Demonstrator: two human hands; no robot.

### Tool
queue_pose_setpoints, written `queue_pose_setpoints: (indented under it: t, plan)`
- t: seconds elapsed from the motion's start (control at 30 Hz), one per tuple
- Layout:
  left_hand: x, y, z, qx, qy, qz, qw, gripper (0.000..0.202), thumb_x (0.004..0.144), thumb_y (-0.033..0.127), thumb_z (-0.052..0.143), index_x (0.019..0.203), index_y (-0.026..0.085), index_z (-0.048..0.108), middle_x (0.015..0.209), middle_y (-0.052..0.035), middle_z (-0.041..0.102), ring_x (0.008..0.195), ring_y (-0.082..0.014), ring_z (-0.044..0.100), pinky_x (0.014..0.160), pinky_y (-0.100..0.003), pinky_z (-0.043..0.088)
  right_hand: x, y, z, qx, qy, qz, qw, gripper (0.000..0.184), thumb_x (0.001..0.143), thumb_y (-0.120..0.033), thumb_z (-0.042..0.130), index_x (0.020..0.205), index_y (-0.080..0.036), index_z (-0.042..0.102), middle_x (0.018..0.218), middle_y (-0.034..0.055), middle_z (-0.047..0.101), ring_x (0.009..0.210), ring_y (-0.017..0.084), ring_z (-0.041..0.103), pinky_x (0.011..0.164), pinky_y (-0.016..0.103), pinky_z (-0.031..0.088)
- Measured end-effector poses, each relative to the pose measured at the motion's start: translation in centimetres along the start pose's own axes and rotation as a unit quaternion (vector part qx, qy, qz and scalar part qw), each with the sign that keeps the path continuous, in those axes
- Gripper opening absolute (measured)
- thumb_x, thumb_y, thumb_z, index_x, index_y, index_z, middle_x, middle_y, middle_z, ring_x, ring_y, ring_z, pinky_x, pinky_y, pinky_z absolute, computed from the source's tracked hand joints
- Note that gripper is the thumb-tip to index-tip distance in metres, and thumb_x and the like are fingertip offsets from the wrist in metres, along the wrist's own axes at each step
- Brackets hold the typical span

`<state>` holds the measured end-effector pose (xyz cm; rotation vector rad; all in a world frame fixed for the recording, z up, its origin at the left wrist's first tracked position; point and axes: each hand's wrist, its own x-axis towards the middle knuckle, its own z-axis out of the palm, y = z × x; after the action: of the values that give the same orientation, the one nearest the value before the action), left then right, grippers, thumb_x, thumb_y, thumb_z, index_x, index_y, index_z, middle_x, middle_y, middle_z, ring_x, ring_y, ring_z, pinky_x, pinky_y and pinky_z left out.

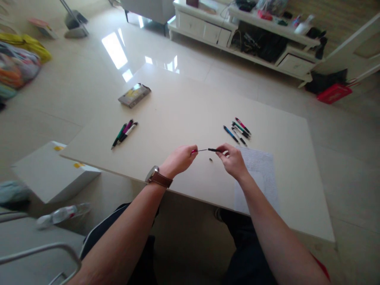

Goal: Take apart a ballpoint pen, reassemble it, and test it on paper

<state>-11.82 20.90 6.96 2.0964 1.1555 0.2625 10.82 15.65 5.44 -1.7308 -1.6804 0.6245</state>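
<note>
Above the table's near side, my left hand (183,159) is closed on a red pen barrel (194,151), and a thin dark refill (202,150) points out of it to the right. My right hand (233,160) pinches a black pen grip (212,150), whose tip end lies very close to the refill; I cannot tell if they touch. Below them a small dark piece (210,159) rests on the tabletop. Several pens (237,130) lie beyond my right hand. Farther left are a green pen (119,136), a purple pen (127,126) and a white pen (128,132).
Written paper sheets (268,170) lie under my right forearm on the white table (305,190). A grey flat box (135,95) sits at the far left of the tabletop. A white box (53,170) and a plastic bottle (63,214) are beyond the table's left edge.
</note>
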Motion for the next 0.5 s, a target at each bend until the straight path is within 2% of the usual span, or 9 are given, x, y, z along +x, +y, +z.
queue_pose_setpoints:
  t: [0.33,0.5]
  plan:
    - [0.1,1.0,1.3,0.036,-0.033,0.036,0.998,0.024,0.097,0.029,0.042,0.095,0.019,0.064,0.088,-0.0074,0.07,0.077,-0.0181,0.061,0.068,-0.028,0.041,-0.4,-1.5,0.5,0.063,-0.055,-0.044,0.996,0.008,0.085,-0.024,0.064,0.086,-0.023,0.072,0.085,0.0043,0.069,0.078,0.018,0.064,0.066,0.031,0.05]
    - [0.0,0.9,2.0,0.07,-0.036,0.041,0.996,0.022,0.096,0.028,0.046,0.114,0.018,0.054,0.095,-0.0097,0.071,0.087,-0.0229,0.065,0.073,-0.031,0.044,-0.4,-2.2,0.9,0.065,-0.065,-0.043,0.995,0.008,0.084,-0.026,0.066,0.086,-0.025,0.074,0.083,0.0035,0.071,0.077,0.019,0.065,0.073,0.033,0.051]
